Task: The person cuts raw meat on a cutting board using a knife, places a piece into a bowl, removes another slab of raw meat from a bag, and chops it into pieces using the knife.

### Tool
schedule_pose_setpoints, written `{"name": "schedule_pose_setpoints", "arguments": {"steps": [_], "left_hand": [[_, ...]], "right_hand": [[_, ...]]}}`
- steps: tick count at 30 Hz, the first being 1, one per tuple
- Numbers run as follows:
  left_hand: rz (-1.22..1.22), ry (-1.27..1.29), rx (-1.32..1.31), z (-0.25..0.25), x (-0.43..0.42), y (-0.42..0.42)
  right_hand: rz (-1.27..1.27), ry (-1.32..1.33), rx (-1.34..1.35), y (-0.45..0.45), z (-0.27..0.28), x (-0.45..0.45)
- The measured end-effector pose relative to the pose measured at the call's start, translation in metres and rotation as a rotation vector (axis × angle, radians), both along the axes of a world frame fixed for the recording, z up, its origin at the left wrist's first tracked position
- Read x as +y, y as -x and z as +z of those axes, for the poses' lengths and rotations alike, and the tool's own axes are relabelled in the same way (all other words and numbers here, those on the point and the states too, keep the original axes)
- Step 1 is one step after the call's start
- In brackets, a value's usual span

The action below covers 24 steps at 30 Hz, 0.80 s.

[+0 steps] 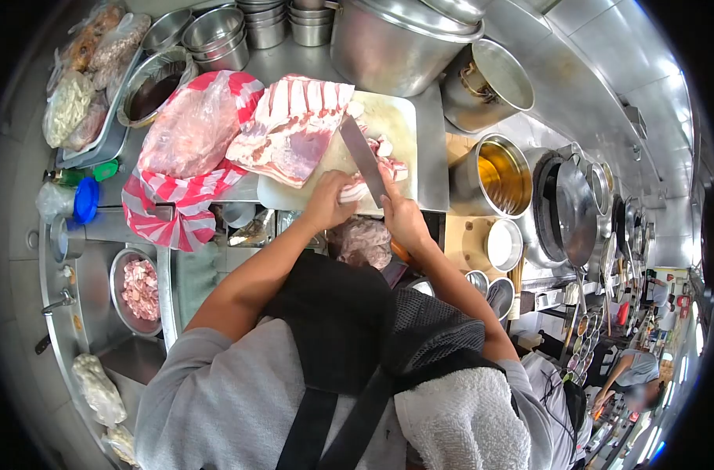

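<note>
My right hand [405, 219] is closed around a broad-bladed knife [362, 154], its blade pointing up and left over the white cutting board [404, 125]. My left hand [329, 202] grips the near end of a strip of pork [355, 190] beside the blade. Cut pork pieces [386, 149] lie to the right of the blade. A large slab of pork ribs [298, 129] rests across the board's left part. Just left of it, a red-and-white striped bag [169, 223] surrounds more meat in clear plastic [194, 129].
Right of the board stand a pot of yellowish liquid [494, 172] and stacked woks [574, 211]. A big steel pot [400, 47] sits behind. In the left sink is a bowl of cut meat [140, 290]. Another person [635, 368] is far right.
</note>
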<state>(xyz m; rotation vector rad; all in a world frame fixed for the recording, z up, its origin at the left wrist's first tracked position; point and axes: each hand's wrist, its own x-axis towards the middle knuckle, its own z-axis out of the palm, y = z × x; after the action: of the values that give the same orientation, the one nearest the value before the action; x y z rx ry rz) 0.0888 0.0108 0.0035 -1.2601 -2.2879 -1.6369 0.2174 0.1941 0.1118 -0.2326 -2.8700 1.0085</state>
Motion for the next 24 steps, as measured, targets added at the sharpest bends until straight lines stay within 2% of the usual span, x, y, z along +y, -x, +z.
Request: {"name": "schedule_pose_setpoints", "arguments": {"steps": [2, 6, 13, 17, 19, 21, 24], "left_hand": [[0.025, -0.028, 0.126, -0.002, 0.003, 0.002], [0.046, 0.061, 0.114, 0.004, 0.007, -0.001], [0.037, 0.140, 0.074, 0.003, 0.009, 0.003], [0.000, 0.102, 0.113, -0.003, 0.009, 0.008], [-0.009, 0.123, 0.087, -0.001, 0.008, 0.006], [-0.018, 0.134, 0.079, 0.000, 0.010, 0.006], [-0.117, 0.054, 0.138, -0.003, 0.009, 0.000]], "right_hand": [[-0.044, -0.055, -0.144, -0.002, -0.003, -0.007], [-0.051, -0.080, -0.212, -0.022, -0.016, -0.005], [-0.019, -0.024, -0.347, -0.086, 0.009, 0.015], [0.007, -0.071, -0.374, -0.041, 0.003, 0.010], [-0.014, -0.099, -0.351, -0.003, -0.035, 0.005], [0.012, -0.152, -0.290, 0.031, -0.020, -0.008], [0.003, -0.110, -0.253, 0.034, -0.028, -0.003]]}}
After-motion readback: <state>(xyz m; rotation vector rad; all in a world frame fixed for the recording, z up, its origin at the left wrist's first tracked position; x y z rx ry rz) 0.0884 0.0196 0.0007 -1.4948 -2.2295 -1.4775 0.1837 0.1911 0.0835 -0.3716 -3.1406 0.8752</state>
